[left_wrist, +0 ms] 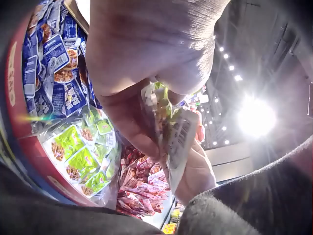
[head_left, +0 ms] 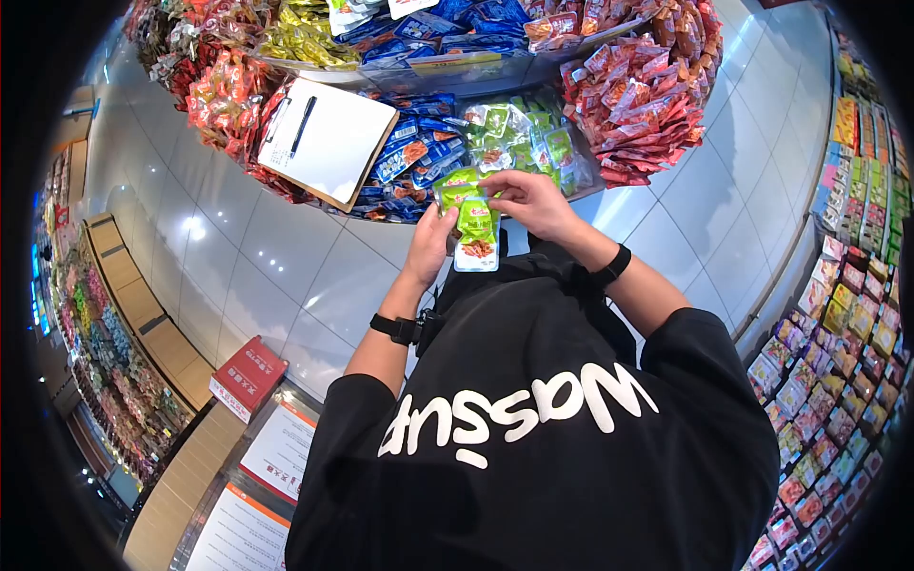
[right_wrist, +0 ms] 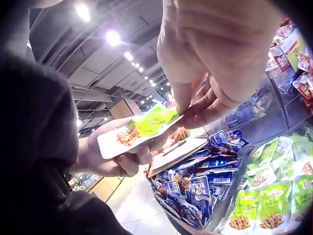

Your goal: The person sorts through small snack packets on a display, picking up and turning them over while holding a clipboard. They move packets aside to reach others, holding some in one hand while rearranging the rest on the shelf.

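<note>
Several green packets [head_left: 474, 228] | pinched: left hand [head_left: 430, 246], right hand [head_left: 528, 203] | clipboard [head_left: 333, 143] beyond

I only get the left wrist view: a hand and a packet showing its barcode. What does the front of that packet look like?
Observer: The green packet has a bright green front, with a food picture near its white end.
Operator: Is the other hand doing anything?
Observer: Yes. The right hand pinches the packet's top edge, while the left hand grips it from the side.
Operator: Anything besides snacks on that display?
Observer: A clipboard with a pen on it lies across the blue packets.
</note>
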`<control>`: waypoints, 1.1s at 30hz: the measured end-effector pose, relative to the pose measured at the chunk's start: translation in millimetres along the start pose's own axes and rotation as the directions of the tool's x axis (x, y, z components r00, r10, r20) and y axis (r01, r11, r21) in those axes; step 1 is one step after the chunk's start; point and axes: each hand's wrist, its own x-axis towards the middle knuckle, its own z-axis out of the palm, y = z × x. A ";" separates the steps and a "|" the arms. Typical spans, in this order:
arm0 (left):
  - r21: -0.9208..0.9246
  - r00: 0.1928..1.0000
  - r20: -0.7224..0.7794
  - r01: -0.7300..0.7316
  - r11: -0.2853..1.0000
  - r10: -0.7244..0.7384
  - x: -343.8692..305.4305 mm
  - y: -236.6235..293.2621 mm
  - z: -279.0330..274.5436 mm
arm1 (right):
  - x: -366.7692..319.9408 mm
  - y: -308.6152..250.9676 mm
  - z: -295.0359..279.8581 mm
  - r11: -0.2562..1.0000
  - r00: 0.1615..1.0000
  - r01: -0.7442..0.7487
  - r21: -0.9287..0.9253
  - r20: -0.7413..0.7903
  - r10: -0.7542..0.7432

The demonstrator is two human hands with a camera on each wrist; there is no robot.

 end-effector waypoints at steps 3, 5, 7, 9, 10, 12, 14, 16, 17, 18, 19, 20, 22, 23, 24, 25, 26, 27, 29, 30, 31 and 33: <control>0.083 0.993 -0.038 -0.104 0.991 0.107 5.1 -3.4 -1.8 | -2.9 0.8 -15.6 0.995 1.000 0.002 -0.101 0.021 0.001; 0.106 0.994 -0.046 -0.096 0.990 0.102 6.0 -3.4 -4.9 | -5.1 1.6 -35.8 0.983 0.999 0.036 -0.178 0.024 -0.032; 0.088 0.999 -0.037 -0.015 0.996 0.018 1.0 8.2 -5.6 | -2.6 12.1 -71.1 0.924 0.992 0.028 -0.381 -0.103 -0.072; 0.080 0.995 -0.085 -0.039 0.996 0.045 0.2 4.7 -8.1 | -3.1 16.0 -111.3 0.804 0.945 0.101 -0.585 -0.196 -0.262; 0.083 0.995 -0.091 -0.035 0.996 0.042 -1.5 4.8 -10.1 | -2.7 26.4 -129.3 0.759 0.934 0.078 -0.647 -0.219 -0.283; 0.093 0.995 -0.098 -0.025 0.995 0.035 -3.8 5.1 -12.0 | -1.7 53.1 -156.5 0.672 0.935 0.025 -0.740 -0.220 -0.278; 0.105 0.994 -0.107 -0.015 0.994 0.026 -5.4 5.7 -11.7 | 1.1 76.4 -166.8 0.603 0.952 -0.022 -0.797 -0.201 -0.232; 0.107 0.995 -0.101 -0.015 0.994 0.026 -6.1 5.5 -11.7 | 2.2 90.1 -168.0 0.556 0.969 -0.043 -0.830 -0.170 -0.178; 0.110 0.995 -0.098 -0.014 0.994 0.025 -6.5 5.8 -11.7 | 4.1 98.0 -166.7 0.538 0.975 -0.048 -0.842 -0.156 -0.158; 0.111 0.996 -0.092 -0.013 0.994 0.023 -6.8 6.6 -11.1 | 6.8 107.1 -164.9 0.520 0.980 -0.052 -0.853 -0.144 -0.137; 0.112 0.996 -0.085 -0.012 0.994 0.022 -7.1 7.7 -10.3 | 9.8 116.5 -163.8 0.502 0.984 -0.056 -0.863 -0.132 -0.116; 0.114 0.997 -0.079 -0.011 0.993 0.020 -7.4 8.4 -9.7 | 13.1 124.9 -164.7 0.460 0.995 -0.034 -0.887 -0.072 -0.066; 0.114 0.998 -0.063 -0.007 0.994 0.014 -7.5 8.6 -9.2 | 16.8 146.9 -163.5 0.455 0.999 -0.023 -0.890 -0.038 -0.024; 0.112 0.998 -0.056 -0.007 0.994 0.013 -7.2 8.6 -8.8 | 17.7 155.4 -164.9 0.452 1.000 -0.017 -0.892 -0.021 -0.004; 0.111 0.999 -0.052 -0.010 0.994 0.016 -7.0 8.4 -8.3 | 14.4 150.4 -159.4 0.446 0.999 -0.012 -0.895 -0.030 -0.033; 0.110 0.999 -0.049 -0.012 0.994 0.018 -7.0 7.8 -8.1 | 11.2 143.6 -153.4 0.466 0.990 0.010 -0.885 -0.056 -0.129; 0.108 0.999 -0.046 -0.016 0.994 0.021 -7.0 7.5 -8.4 | 8.7 136.3 -147.5 0.482 0.971 0.036 -0.875 -0.084 -0.224; 0.110 0.999 -0.038 -0.011 0.994 0.015 -7.2 6.8 -9.6 | 6.3 127.1 -140.1 0.496 0.942 0.063 -0.866 -0.112 -0.315; 0.112 1.000 -0.021 -0.001 0.994 0.004 -7.0 5.2 -10.8 | 2.7 90.8 -118.5 0.610 0.951 0.035 -0.791 -0.162 -0.264; 0.104 1.000 -0.022 -0.017 0.994 0.020 -6.4 4.1 -8.9 | 1.2 74.8 -105.2 0.662 0.954 0.018 -0.749 -0.185 -0.235; 0.097 0.999 -0.021 -0.031 0.995 0.033 -5.5 2.0 -5.0 | -0.5 65.7 -90.2 0.807 0.973 0.008 -0.590 -0.180 -0.141; 0.118 0.999 0.014 -0.046 0.992 0.045 -1.5 -0.8 0.9 | -6.7 27.0 -54.3 0.964 0.999 -0.042 -0.264 -0.004 0.042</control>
